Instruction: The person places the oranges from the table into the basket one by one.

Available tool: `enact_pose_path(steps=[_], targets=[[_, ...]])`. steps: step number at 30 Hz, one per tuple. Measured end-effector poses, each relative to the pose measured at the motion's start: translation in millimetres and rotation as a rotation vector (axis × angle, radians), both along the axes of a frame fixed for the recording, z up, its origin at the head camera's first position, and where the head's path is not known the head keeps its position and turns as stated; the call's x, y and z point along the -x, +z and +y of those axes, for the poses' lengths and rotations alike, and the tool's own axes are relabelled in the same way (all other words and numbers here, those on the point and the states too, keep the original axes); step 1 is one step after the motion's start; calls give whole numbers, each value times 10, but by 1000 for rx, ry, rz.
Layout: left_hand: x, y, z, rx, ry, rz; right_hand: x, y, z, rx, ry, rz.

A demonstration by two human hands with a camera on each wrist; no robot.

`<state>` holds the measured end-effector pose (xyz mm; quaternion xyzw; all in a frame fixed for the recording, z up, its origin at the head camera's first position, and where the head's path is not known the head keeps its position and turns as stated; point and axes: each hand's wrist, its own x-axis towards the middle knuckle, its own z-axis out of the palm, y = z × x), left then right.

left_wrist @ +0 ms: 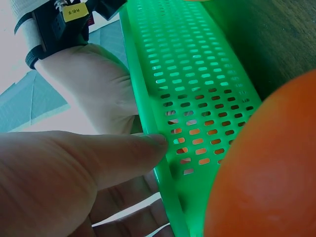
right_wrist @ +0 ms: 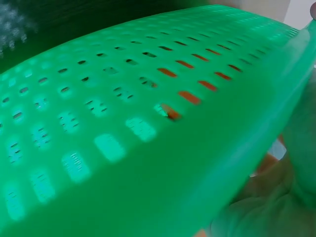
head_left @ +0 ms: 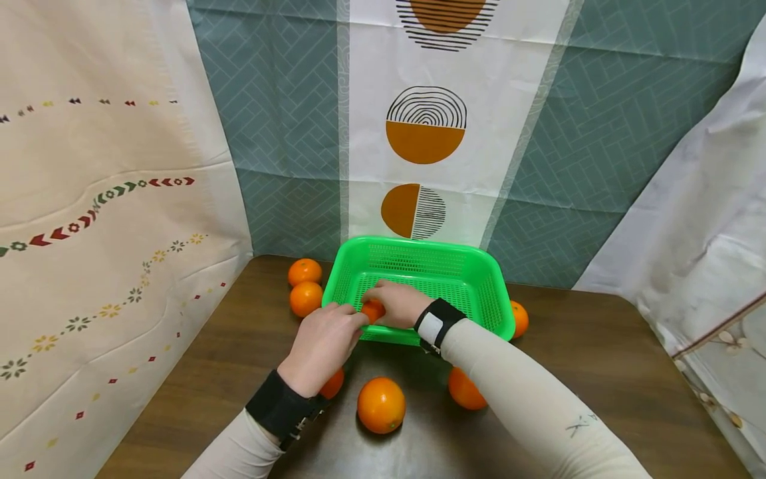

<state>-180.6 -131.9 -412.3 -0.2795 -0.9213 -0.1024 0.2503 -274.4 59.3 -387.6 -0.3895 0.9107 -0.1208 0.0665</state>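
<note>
A green plastic basket (head_left: 413, 245) with perforated walls stands on the table. My left hand (head_left: 323, 336) grips its front left rim; in the left wrist view the thumb (left_wrist: 123, 153) lies on the outer side and the other fingers are behind the rim. Reaching over the front rim, my right hand (head_left: 402, 303) holds an orange (head_left: 373, 311) inside the basket, close to the left fingertips. The right wrist view is mostly filled by the basket wall (right_wrist: 163, 182), with orange colour showing through its holes and part of the hand (right_wrist: 256, 212) at lower right.
Two oranges (head_left: 306, 299) sit left of the basket and another orange (head_left: 519, 319) is at its right. In front lie an orange (head_left: 382, 405), one partly behind the left wrist (head_left: 332, 384), and one beside the right forearm (head_left: 465, 390). A patterned curtain (head_left: 287, 133) hangs behind.
</note>
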Motion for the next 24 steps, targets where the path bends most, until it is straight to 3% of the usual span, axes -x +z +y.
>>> enact_pose_path(steps=[24], targets=[[-5, 0, -1, 10, 7, 1, 26, -47, -44, 21, 45, -38]])
